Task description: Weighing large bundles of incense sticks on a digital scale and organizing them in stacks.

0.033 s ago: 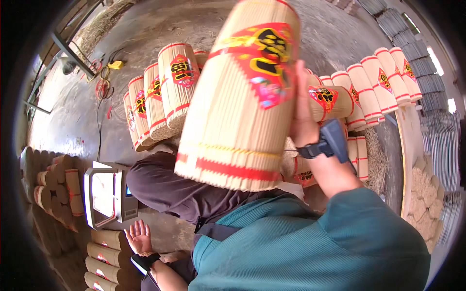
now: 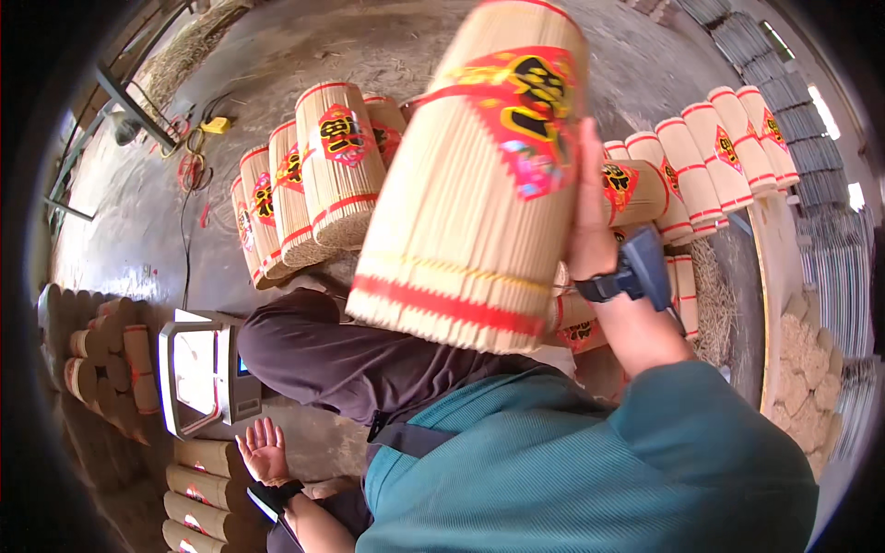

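Observation:
A large cylindrical bundle of thin pale sticks [image 2: 433,221] is raised in front of me, tilted, its top leaning right. It bears a red diamond label, red bands and a twisted yellow cord near its lower end. My right hand [image 2: 590,217] grips it along its right side; the fingertips are partly hidden behind it. A dark strapped device [image 2: 636,269] sits on that wrist. Low on the left, my left hand [image 2: 265,452] is palm up with fingers stretched, holding nothing. Nearest to it are brown bundles [image 2: 201,488] stacked in a column.
Labelled bundles [image 2: 341,157] stand in a row behind the raised one, with another row [image 2: 696,166] at right. A white-framed machine [image 2: 230,369] with a lit display stands by my left knee. Cables [image 2: 191,221] lie on the floor; grey sheets [image 2: 830,276] are stacked far right.
The raised bundle and my right hand have shifted slightly to the right. My left hand stays in place.

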`<act>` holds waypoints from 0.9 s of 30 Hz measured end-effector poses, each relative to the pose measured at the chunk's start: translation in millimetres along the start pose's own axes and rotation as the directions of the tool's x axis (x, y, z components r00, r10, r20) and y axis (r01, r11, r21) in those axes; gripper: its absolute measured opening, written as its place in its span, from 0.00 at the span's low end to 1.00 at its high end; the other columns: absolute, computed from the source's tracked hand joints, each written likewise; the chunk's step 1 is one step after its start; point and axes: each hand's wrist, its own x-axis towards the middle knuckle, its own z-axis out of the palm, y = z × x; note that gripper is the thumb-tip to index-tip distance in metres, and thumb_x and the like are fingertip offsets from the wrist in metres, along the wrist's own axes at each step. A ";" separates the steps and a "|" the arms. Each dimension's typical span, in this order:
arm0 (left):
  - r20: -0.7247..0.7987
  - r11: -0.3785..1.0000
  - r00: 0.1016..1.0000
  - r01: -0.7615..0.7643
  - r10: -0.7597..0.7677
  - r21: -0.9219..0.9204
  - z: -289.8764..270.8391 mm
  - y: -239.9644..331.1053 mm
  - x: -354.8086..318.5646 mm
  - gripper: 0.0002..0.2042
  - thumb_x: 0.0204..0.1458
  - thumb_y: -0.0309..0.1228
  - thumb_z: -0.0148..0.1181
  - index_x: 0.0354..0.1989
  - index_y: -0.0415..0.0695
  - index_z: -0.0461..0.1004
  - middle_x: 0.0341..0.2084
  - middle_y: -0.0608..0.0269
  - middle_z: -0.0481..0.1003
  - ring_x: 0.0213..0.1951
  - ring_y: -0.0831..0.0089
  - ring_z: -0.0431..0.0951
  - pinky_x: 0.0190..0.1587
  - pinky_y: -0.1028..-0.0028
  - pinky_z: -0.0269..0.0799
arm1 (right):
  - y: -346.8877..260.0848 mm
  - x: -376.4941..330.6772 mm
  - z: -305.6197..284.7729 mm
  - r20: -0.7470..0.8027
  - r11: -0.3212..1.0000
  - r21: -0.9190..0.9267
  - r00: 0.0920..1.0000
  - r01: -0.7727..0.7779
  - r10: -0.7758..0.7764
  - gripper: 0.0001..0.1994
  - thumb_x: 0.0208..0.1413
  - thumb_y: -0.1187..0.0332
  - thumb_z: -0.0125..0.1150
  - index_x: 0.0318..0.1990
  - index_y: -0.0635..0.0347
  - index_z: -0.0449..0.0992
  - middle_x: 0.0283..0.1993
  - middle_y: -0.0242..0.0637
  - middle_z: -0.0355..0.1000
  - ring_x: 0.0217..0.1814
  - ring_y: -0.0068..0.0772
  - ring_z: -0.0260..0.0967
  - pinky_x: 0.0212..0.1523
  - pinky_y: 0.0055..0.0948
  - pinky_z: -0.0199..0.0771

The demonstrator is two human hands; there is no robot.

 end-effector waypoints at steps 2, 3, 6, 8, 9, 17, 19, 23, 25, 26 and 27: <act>-0.004 0.999 1.000 0.012 -0.012 0.051 2.1 1.3 8.4 0.32 0.54 0.47 0.58 0.62 0.47 0.55 0.64 0.59 0.57 0.64 0.54 0.59 0.61 0.47 0.56 | -14.8 -12.8 -16.1 -0.139 0.985 -0.090 0.978 0.144 -0.156 0.34 0.57 0.37 0.45 0.61 0.55 0.62 0.56 0.34 0.69 0.54 0.32 0.69 0.53 0.36 0.72; -0.023 0.997 0.999 0.026 -0.024 0.075 4.8 1.2 12.6 0.32 0.53 0.48 0.59 0.62 0.47 0.55 0.64 0.59 0.57 0.64 0.54 0.60 0.61 0.47 0.56 | -23.1 -18.9 -27.9 -0.133 0.983 -0.101 0.977 0.151 -0.164 0.33 0.58 0.38 0.44 0.61 0.54 0.62 0.56 0.34 0.69 0.54 0.32 0.70 0.54 0.36 0.72; -0.051 0.987 0.997 0.064 -0.057 0.149 3.4 3.5 28.3 0.33 0.53 0.48 0.59 0.63 0.48 0.53 0.64 0.60 0.57 0.63 0.54 0.61 0.61 0.47 0.57 | -39.4 -27.6 -79.9 -0.232 0.985 -0.012 0.957 0.173 -0.171 0.32 0.59 0.39 0.42 0.61 0.52 0.62 0.56 0.34 0.68 0.56 0.33 0.68 0.56 0.36 0.70; -0.056 0.977 0.996 0.082 -0.072 0.197 0.2 3.0 37.3 0.34 0.52 0.49 0.60 0.63 0.50 0.53 0.64 0.60 0.58 0.62 0.55 0.62 0.60 0.48 0.58 | -50.0 -43.3 -103.7 -0.162 0.995 0.038 0.983 0.096 -0.089 0.33 0.59 0.37 0.41 0.61 0.52 0.63 0.58 0.36 0.67 0.58 0.35 0.66 0.57 0.37 0.68; -0.072 0.971 0.994 0.098 -0.084 0.217 -1.6 2.8 41.5 0.31 0.52 0.49 0.60 0.59 0.49 0.57 0.62 0.60 0.60 0.61 0.55 0.63 0.59 0.48 0.59 | -50.9 -51.0 -113.1 -0.269 0.993 -0.011 0.956 0.122 -0.120 0.33 0.58 0.37 0.41 0.60 0.52 0.64 0.58 0.36 0.68 0.57 0.36 0.67 0.57 0.38 0.69; -0.085 0.912 0.980 0.197 -0.178 0.360 -3.6 2.2 66.6 0.31 0.49 0.51 0.62 0.57 0.51 0.59 0.61 0.64 0.60 0.60 0.57 0.65 0.57 0.49 0.61 | -44.8 -102.7 -189.4 -0.639 0.988 -0.032 0.757 0.152 -0.137 0.34 0.55 0.34 0.44 0.57 0.53 0.68 0.55 0.37 0.69 0.54 0.39 0.67 0.54 0.40 0.70; -0.098 0.894 0.978 0.208 -0.184 0.397 5.9 -0.6 68.1 0.31 0.48 0.52 0.62 0.56 0.52 0.59 0.60 0.65 0.62 0.59 0.58 0.66 0.57 0.50 0.61 | -44.0 -115.4 -201.6 -0.685 0.982 -0.053 0.708 0.181 -0.168 0.35 0.55 0.34 0.44 0.57 0.53 0.68 0.55 0.37 0.70 0.55 0.40 0.67 0.55 0.41 0.69; -0.091 0.879 0.971 0.239 -0.221 0.413 10.9 -1.3 75.6 0.34 0.48 0.53 0.63 0.59 0.52 0.57 0.60 0.65 0.61 0.60 0.58 0.64 0.58 0.50 0.59 | -30.7 -124.9 -238.7 -0.764 0.980 0.015 0.634 0.201 -0.118 0.37 0.50 0.32 0.48 0.58 0.52 0.68 0.58 0.37 0.67 0.58 0.44 0.64 0.58 0.47 0.64; -0.096 0.868 0.972 0.234 -0.214 0.437 17.4 -6.6 73.8 0.34 0.48 0.53 0.62 0.60 0.52 0.56 0.61 0.65 0.60 0.60 0.58 0.64 0.58 0.50 0.59 | -22.4 -128.9 -252.0 -0.805 0.981 0.026 0.586 0.192 -0.094 0.39 0.47 0.31 0.50 0.59 0.48 0.67 0.61 0.36 0.65 0.61 0.46 0.60 0.60 0.50 0.60; -0.107 0.860 0.974 0.227 -0.200 0.457 19.3 -7.7 70.6 0.35 0.48 0.53 0.62 0.60 0.52 0.55 0.61 0.65 0.60 0.60 0.58 0.63 0.58 0.50 0.59 | -20.4 -130.2 -248.9 -0.831 0.976 0.084 0.555 0.201 -0.043 0.38 0.47 0.31 0.51 0.60 0.47 0.66 0.62 0.34 0.64 0.61 0.45 0.60 0.61 0.49 0.59; -0.090 0.847 0.975 0.220 -0.202 0.485 19.6 -8.3 70.0 0.38 0.48 0.54 0.62 0.63 0.52 0.52 0.62 0.64 0.58 0.61 0.58 0.63 0.59 0.51 0.59 | -19.9 -131.4 -248.2 -0.828 0.974 0.079 0.558 0.210 -0.053 0.38 0.47 0.31 0.51 0.60 0.47 0.66 0.62 0.34 0.64 0.62 0.45 0.60 0.61 0.49 0.59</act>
